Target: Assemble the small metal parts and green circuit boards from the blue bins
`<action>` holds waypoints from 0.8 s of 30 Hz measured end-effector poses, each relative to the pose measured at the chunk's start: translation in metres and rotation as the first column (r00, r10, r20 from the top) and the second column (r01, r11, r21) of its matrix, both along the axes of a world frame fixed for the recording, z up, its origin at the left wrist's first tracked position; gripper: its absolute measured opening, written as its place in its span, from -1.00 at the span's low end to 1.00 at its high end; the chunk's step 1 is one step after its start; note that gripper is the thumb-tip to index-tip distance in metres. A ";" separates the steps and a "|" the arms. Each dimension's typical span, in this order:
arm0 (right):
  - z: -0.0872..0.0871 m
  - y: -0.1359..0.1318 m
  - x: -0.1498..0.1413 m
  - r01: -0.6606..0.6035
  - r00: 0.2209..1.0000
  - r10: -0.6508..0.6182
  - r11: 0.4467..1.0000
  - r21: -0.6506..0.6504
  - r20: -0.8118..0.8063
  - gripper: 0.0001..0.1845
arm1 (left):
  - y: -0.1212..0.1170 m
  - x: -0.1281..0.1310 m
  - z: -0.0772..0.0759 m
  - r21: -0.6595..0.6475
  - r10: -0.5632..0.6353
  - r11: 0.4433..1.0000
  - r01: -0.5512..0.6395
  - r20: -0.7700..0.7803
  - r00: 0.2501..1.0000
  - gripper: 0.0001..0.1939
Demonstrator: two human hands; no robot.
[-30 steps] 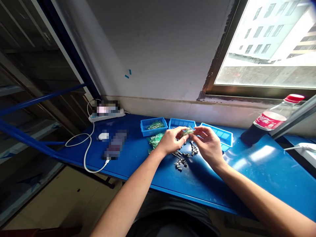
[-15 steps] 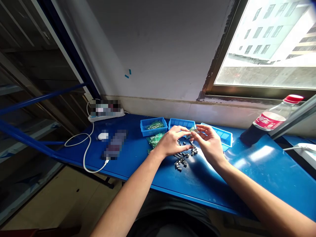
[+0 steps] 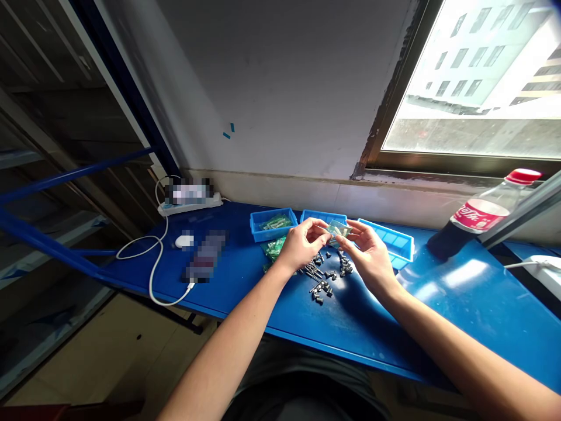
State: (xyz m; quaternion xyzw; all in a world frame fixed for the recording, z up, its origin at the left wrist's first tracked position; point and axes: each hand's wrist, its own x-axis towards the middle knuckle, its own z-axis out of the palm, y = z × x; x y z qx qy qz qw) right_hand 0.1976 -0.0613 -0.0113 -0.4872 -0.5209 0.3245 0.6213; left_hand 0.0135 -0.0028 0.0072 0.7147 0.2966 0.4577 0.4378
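Between my hands is a small clear plastic bag (image 3: pixel 338 228) with a greenish tint and small pieces inside. My left hand (image 3: pixel 302 245) pinches its left edge between thumb and fingers. On the other side, my right hand (image 3: pixel 368 251) grips the bag's right edge. Loose metal screws (image 3: pixel 322 290) lie in several small heaps on the blue table below the hands. A pile of green-tinted bags (image 3: pixel 275 250) sits beside my left wrist, partly hidden by it.
Along the wall stand a blue bin (image 3: pixel 273 224) holding similar bags, a middle blue bin (image 3: pixel 322 217) partly behind my hands, and a right blue bin (image 3: pixel 390 241). A cola bottle (image 3: pixel 477 216) stands at right. A white cable (image 3: pixel 151 275), a blurred phone-like object (image 3: pixel 205 257) and a power strip (image 3: pixel 193 204) are at left.
My left thumb has come up from near the screws to the bag's edge. The bag now shows more fully, spread between both hands.
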 end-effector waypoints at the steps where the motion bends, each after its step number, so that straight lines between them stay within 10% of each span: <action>1: 0.000 0.000 -0.001 -0.038 0.999 0.038 0.999 -0.004 -0.009 -0.44 | 0.000 0.000 0.000 -0.013 -0.023 1.000 0.023 0.007 1.000 -0.75; 10: 0.006 -0.002 0.003 -0.021 0.995 0.010 0.994 -0.106 -0.099 -0.20 | -0.006 -0.006 0.013 0.490 0.064 0.871 0.041 -0.195 0.979 -0.69; 18: 0.003 0.001 0.004 -0.062 0.983 0.040 0.991 -0.116 -0.182 -0.35 | 0.000 -0.007 0.006 0.567 0.069 0.815 0.119 -0.299 0.952 -0.50; 24: 0.000 0.003 0.002 -0.107 0.990 0.097 0.989 -0.100 -0.100 -0.55 | 0.002 -0.005 0.005 0.565 0.130 0.824 0.028 -0.238 0.962 -0.79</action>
